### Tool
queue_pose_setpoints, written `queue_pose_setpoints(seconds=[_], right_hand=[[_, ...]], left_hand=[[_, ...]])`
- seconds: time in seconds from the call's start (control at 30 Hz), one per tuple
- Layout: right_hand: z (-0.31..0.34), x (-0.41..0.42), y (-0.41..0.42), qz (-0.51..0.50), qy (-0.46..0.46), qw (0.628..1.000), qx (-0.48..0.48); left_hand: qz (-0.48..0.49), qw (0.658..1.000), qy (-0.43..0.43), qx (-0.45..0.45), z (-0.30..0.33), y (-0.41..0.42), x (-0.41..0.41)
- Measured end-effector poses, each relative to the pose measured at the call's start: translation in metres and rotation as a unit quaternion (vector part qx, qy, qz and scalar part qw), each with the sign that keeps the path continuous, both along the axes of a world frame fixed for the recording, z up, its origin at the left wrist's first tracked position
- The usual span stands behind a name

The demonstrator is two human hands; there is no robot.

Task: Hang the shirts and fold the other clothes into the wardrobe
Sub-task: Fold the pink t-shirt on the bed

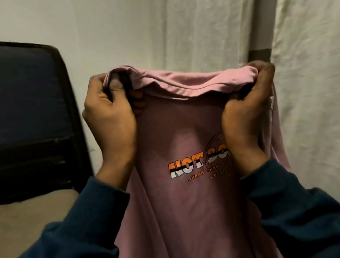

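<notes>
We hold a pink shirt [185, 200] up in front of us with both hands, and it hangs down between our forearms toward the bottom edge of the view. Our left hand [109, 116] grips the bunched top edge of the shirt at its left end, fingers curled into the fabric with the thumb tucked under a fold. Our right hand [244, 108] grips the top edge at its right end in the same way, fingers curled over the rolled cloth. Between the two hands the top edge sags slightly in a thick fold. On the side facing us we see a printed design in orange, white and black lettering; part of it is hidden behind our right hand. Both arms wear dark blue sleeves [312, 219]. Behind the shirt hangs a wrinkled white cloth [206, 24], with a pale upright pole [262, 14] showing in a gap. To the left stands a dark chair [20, 115].
</notes>
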State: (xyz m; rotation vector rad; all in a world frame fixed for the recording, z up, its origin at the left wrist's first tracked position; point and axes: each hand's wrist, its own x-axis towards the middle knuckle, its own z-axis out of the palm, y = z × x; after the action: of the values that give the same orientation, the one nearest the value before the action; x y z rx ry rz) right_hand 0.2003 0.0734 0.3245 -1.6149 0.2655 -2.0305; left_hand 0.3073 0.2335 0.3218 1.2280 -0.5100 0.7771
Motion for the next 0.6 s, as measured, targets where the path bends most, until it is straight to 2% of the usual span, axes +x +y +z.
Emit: queue_pose_setpoints(seconds=[0.17,0.3,0.43,0.6], right_hand=[[-0.045,0.066,0.043,0.128,0.034,0.991,0.035],[-0.077,0.115,0.083,0.226,0.065,0.970,0.069],[-0.103,0.159,0.116,0.315,0.076,0.942,0.083],[-0.129,0.210,0.156,0.427,0.082,0.893,0.111]], left_hand=[[0.134,0.990,0.031,0.022,-0.049,0.072,0.027],[0.183,0.981,0.058,0.027,-0.077,0.120,0.043],[0.258,0.962,0.076,0.045,-0.097,0.158,0.047],[0.362,0.927,0.097,0.026,-0.123,0.179,0.056]])
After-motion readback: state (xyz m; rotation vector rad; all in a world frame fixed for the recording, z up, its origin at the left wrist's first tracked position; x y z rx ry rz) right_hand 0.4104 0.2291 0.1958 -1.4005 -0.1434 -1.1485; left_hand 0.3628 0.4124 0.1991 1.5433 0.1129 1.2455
